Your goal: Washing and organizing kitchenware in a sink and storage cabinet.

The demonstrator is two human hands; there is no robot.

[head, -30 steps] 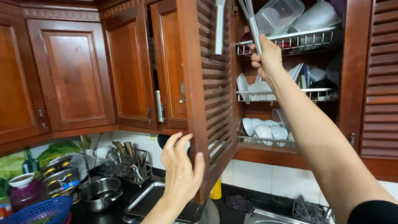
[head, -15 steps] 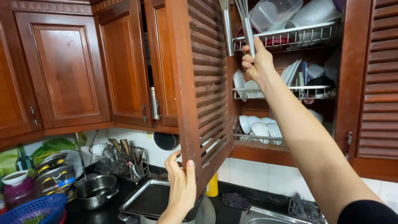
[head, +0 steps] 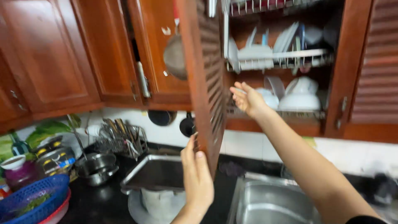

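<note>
louvered cabinet door point(head: 207, 79) hangs open, held at its bottom corner

left hand point(head: 198, 178) presses flat, fingers together, against the door's lower edge above a metal tray point(head: 155, 172). right hand point(head: 248, 99) reaches in empty, fingers loosely spread, just before the white bowls point(head: 300, 97) on the lower wire rack point(head: 290, 113), beneath racked plates point(head: 265, 52).

The cupboard door point(head: 206, 79) runs off the top edge and hides part of the shelves behind it. The top wire rack point(head: 265, 5) is cut off too. The right hand point(head: 248, 99) is blurry, and so are the white bowls point(head: 300, 97). The left hand point(head: 198, 180) loses its wrist at the bottom edge.
</note>
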